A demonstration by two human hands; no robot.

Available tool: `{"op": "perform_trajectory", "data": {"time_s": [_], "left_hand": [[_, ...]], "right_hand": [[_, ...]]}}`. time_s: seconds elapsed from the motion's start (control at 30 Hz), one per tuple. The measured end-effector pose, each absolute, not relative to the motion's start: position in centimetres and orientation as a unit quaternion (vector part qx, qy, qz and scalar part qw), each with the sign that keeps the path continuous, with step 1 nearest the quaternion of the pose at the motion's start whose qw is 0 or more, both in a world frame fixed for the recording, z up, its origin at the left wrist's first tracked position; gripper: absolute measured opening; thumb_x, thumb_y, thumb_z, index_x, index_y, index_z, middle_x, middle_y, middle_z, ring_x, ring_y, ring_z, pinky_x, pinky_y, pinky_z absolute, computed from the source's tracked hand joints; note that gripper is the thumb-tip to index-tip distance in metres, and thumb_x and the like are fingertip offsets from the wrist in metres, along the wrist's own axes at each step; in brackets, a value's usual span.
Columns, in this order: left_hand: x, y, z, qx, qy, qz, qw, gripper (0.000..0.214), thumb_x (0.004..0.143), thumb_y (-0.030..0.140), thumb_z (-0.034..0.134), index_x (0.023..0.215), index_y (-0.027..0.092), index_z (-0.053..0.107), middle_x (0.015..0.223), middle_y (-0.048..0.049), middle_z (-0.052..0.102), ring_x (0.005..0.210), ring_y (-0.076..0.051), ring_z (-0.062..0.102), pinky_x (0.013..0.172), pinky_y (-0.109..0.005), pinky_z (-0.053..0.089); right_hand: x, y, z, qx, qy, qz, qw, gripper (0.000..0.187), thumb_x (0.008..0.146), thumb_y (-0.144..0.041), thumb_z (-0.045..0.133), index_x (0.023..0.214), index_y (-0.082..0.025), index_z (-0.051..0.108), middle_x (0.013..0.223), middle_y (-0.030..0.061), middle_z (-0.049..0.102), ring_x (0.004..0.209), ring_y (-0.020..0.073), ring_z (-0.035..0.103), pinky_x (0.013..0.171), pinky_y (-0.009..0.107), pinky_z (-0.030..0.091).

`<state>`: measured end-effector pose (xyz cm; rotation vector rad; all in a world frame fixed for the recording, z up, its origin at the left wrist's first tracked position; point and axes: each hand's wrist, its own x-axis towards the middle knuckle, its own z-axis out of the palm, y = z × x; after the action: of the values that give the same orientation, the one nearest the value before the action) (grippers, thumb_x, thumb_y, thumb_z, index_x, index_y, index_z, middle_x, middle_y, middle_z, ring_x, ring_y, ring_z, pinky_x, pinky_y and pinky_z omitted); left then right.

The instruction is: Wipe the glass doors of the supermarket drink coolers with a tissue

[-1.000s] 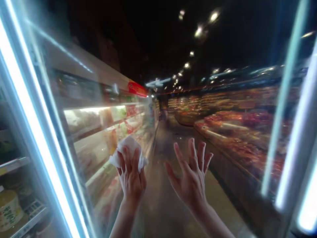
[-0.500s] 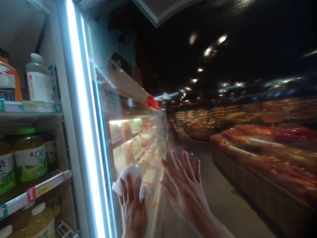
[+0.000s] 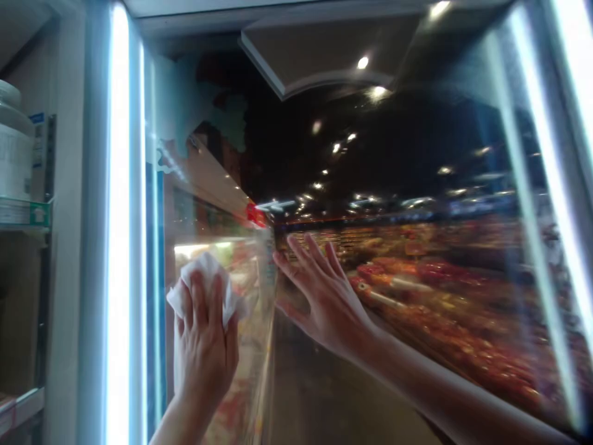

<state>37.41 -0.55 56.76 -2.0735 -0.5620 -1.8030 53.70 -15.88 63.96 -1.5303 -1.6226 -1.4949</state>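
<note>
A crumpled white wiping cloth [image 3: 208, 266] lies flat under the fingers of my left hand [image 3: 204, 346], which holds it against the glass panel [image 3: 296, 167]. Whether it is paper or fabric I cannot tell. My right hand [image 3: 324, 293] is open with its fingers spread and nothing in it. Its palm faces the same pane, but I cannot tell whether it touches. Bright light strips [image 3: 119, 247] run up the left side of the glass, and another strip [image 3: 546, 154] leans along its right side.
At the left edge is a shelf unit with a pale bottle [image 3: 16, 148] and a price rail [image 3: 23, 211]. In the glass appear lit shelves, blurred produce displays [image 3: 430, 296], an aisle floor [image 3: 319, 395] and ceiling lights; reflected or seen through, I cannot tell.
The view has swung right, bringing the right-hand light strip in and pushing most bottles out. Both hands now appear higher and further left in the picture, the cloth still under my left hand.
</note>
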Motion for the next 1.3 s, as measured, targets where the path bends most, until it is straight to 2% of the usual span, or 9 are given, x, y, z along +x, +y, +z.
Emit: {"op": "perform_trajectory", "data": {"time_s": [0.1, 0.27, 0.43, 0.6, 0.73, 0.97, 1.07, 1.17, 1.3], "left_hand": [[38.6, -1.4, 59.2, -0.72, -0.191, -0.64, 0.189, 0.075, 0.099, 0.023, 0.048, 0.165, 0.025, 0.011, 0.172, -0.0173, 0.01, 0.159, -0.041, 0.007, 0.118, -0.069, 0.032], [41.0, -3.3, 58.6, -0.731, -0.102, -0.627, 0.249, 0.077, 0.095, 0.018, 0.048, 0.164, 0.025, 0.016, 0.172, -0.0121, 0.019, 0.16, -0.037, 0.008, 0.126, -0.06, 0.026], [44.2, -5.9, 62.6, -0.725, -0.129, -0.645, 0.205, 0.072, 0.098, 0.027, 0.045, 0.164, 0.024, 0.018, 0.172, -0.0123, 0.018, 0.16, -0.039, 0.007, 0.122, -0.067, 0.029], [48.0, -9.1, 63.4, -0.747, -0.043, -0.611, 0.257, 0.072, 0.095, 0.021, 0.049, 0.163, 0.021, 0.023, 0.172, -0.0108, 0.02, 0.16, -0.035, 0.011, 0.127, -0.058, 0.024], [50.4, -10.9, 65.4, -0.732, -0.06, -0.638, 0.231, 0.069, 0.097, 0.025, 0.047, 0.163, 0.024, 0.024, 0.172, -0.0106, 0.017, 0.159, -0.038, 0.013, 0.124, -0.065, 0.026], [54.7, -14.6, 65.8, -0.757, -0.008, -0.602, 0.254, 0.07, 0.095, 0.023, 0.052, 0.161, 0.025, 0.029, 0.171, -0.0087, 0.023, 0.16, -0.033, 0.013, 0.128, -0.057, 0.024], [56.4, -15.9, 67.7, -0.749, -0.038, -0.616, 0.24, 0.066, 0.097, 0.026, 0.05, 0.16, 0.024, 0.032, 0.172, -0.0105, 0.019, 0.16, -0.035, 0.011, 0.127, -0.061, 0.024], [57.7, -17.0, 68.7, -0.742, -0.04, -0.625, 0.238, 0.066, 0.098, 0.027, 0.049, 0.161, 0.021, 0.03, 0.172, -0.0127, 0.016, 0.16, -0.036, 0.009, 0.126, -0.061, 0.025], [58.6, -17.8, 68.6, -0.763, 0.021, -0.576, 0.292, 0.07, 0.096, 0.025, 0.051, 0.162, 0.019, 0.026, 0.171, -0.0119, 0.02, 0.16, -0.032, 0.008, 0.127, -0.055, 0.028]], "right_hand": [[54.8, -17.1, 65.4, -0.557, -0.566, -0.558, 0.24, 0.068, 0.099, -0.043, 0.058, 0.16, -0.023, 0.035, 0.172, 0.0087, 0.022, 0.161, 0.0315, 0.008, 0.128, 0.063, 0.02], [57.9, -20.3, 63.8, -0.559, -0.585, -0.564, 0.164, 0.078, 0.097, -0.043, 0.06, 0.164, -0.028, 0.024, 0.17, 0.0056, 0.026, 0.161, 0.0318, 0.01, 0.126, 0.066, 0.025], [61.1, -23.1, 66.6, -0.584, -0.53, -0.577, 0.215, 0.077, 0.1, -0.042, 0.055, 0.165, -0.032, 0.016, 0.173, 0.0044, 0.018, 0.16, 0.033, 0.009, 0.126, 0.065, 0.025], [64.2, -26.6, 66.1, -0.575, -0.575, -0.556, 0.172, 0.084, 0.098, -0.04, 0.06, 0.166, -0.03, 0.012, 0.172, 0.0053, 0.022, 0.16, 0.0333, 0.012, 0.124, 0.063, 0.034], [66.9, -29.0, 67.2, -0.593, -0.525, -0.564, 0.234, 0.083, 0.099, -0.039, 0.059, 0.165, -0.035, 0.009, 0.172, 0.0045, 0.021, 0.16, 0.0324, 0.014, 0.123, 0.065, 0.032], [70.0, -31.6, 66.5, -0.599, -0.56, -0.541, 0.186, 0.08, 0.098, -0.041, 0.06, 0.165, -0.028, 0.018, 0.173, 0.0062, 0.017, 0.16, 0.0323, 0.008, 0.124, 0.062, 0.034], [71.3, -32.1, 68.3, -0.6, -0.527, -0.553, 0.237, 0.075, 0.1, -0.042, 0.056, 0.165, -0.029, 0.021, 0.172, 0.0057, 0.019, 0.16, 0.0311, 0.01, 0.126, 0.063, 0.029], [71.9, -32.3, 68.5, -0.595, -0.515, -0.556, 0.267, 0.074, 0.101, -0.041, 0.054, 0.165, -0.028, 0.019, 0.173, 0.0057, 0.016, 0.16, 0.0314, 0.006, 0.126, 0.065, 0.027], [72.4, -32.6, 67.4, -0.591, -0.545, -0.543, 0.241, 0.081, 0.099, -0.041, 0.057, 0.166, -0.027, 0.012, 0.172, 0.006, 0.019, 0.16, 0.0321, 0.006, 0.124, 0.065, 0.033]]}}
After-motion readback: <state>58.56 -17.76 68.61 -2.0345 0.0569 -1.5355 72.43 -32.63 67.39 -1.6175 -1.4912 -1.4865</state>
